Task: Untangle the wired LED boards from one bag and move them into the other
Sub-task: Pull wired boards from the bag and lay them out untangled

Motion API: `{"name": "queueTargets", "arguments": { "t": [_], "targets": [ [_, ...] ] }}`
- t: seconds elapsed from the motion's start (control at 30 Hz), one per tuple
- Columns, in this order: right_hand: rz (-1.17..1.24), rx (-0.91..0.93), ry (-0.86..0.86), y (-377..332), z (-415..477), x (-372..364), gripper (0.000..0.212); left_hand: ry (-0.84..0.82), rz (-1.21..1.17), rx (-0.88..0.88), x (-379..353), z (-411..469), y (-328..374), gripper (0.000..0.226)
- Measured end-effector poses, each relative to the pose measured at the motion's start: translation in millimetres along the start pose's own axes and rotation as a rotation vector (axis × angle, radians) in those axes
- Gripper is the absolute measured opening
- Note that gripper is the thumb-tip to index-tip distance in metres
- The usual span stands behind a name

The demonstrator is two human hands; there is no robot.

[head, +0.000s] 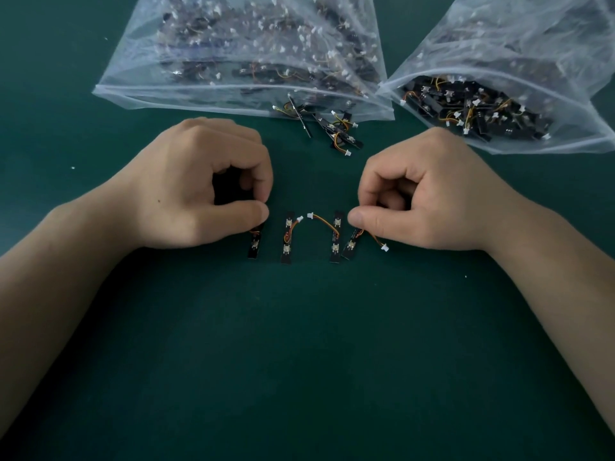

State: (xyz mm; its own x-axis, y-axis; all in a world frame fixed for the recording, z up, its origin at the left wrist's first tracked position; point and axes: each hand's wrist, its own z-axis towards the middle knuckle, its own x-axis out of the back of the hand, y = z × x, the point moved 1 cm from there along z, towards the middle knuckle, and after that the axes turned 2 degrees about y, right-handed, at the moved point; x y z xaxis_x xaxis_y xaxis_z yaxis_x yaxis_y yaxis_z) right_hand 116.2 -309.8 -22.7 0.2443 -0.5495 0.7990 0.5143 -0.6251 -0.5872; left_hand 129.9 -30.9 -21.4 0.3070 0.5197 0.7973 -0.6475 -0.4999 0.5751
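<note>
Four LED boards (287,242) lie in a row on the green bench (299,361). The left hand (199,184) has its fingers (246,211) pinching the nine-o'clock end board (254,248), and the right hand (422,191) pinches the three-o'clock end board (350,247). The left bag (233,44) lies at eleven o'clock and the right bag (532,61) at one.

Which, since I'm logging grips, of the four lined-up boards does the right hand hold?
The rightmost board, tilted, pinched by the right hand; the left hand pinches the leftmost board; the middle two lie free.

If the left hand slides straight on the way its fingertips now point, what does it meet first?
The left hand, pinching the leftmost LED board, points along the row toward the right hand. It would probably first meet the second board lying beside it, though the hand's height is unclear.
</note>
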Motion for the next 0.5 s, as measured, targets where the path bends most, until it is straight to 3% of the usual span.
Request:
{"name": "queueTargets", "arguments": {
  "t": [0.5],
  "targets": [
    [0.043, -0.043, 0.023, -1.3, 0.6, -3.3, 0.029, 0.019, 0.028, 0.011, -2.7, -0.6, -1.5, 0.009]
  ]
}}
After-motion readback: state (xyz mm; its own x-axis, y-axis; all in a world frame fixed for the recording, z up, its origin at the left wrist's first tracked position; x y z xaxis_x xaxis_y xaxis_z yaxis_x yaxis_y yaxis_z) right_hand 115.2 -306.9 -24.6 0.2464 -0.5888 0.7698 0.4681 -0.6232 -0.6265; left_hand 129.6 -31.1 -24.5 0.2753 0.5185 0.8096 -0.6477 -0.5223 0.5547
